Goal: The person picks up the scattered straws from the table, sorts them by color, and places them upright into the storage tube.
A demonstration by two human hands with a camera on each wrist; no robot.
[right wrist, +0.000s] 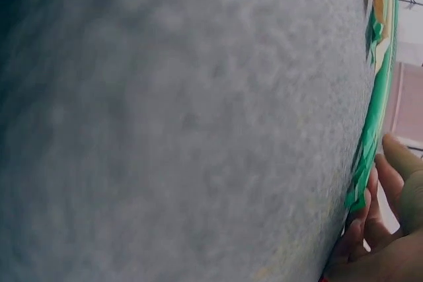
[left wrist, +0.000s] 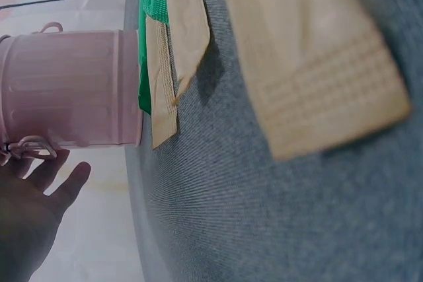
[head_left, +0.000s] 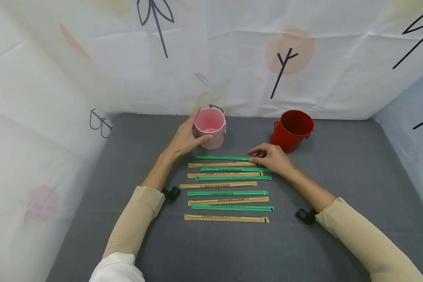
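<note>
My left hand (head_left: pixel 185 139) is at the left side of a pink bucket (head_left: pixel 216 139). Its thumb reaches across the bucket's front and its fingers spread along the far side, near a side loop in the left wrist view. My right hand (head_left: pixel 273 158) has its thumb and fingertips curled at the right part of the farthest green wrapped straw (head_left: pixel 222 157), whose end the hand hides. Nearer lie several more green wrapped straws (head_left: pixel 227 193) and tan wrapped straws (head_left: pixel 218 185), roughly parallel in a column. In the right wrist view, green wrappers (right wrist: pixel 378 107) lead toward the fingers.
A red bucket (head_left: pixel 285 139) stands upright behind my right hand. The grey cloth-covered table (head_left: pixel 225 250) ends at a patterned white curtain (head_left: pixel 232 78) at the back, with more fabric at both sides. A black wrist camera (head_left: pixel 306 216) hangs from the right forearm.
</note>
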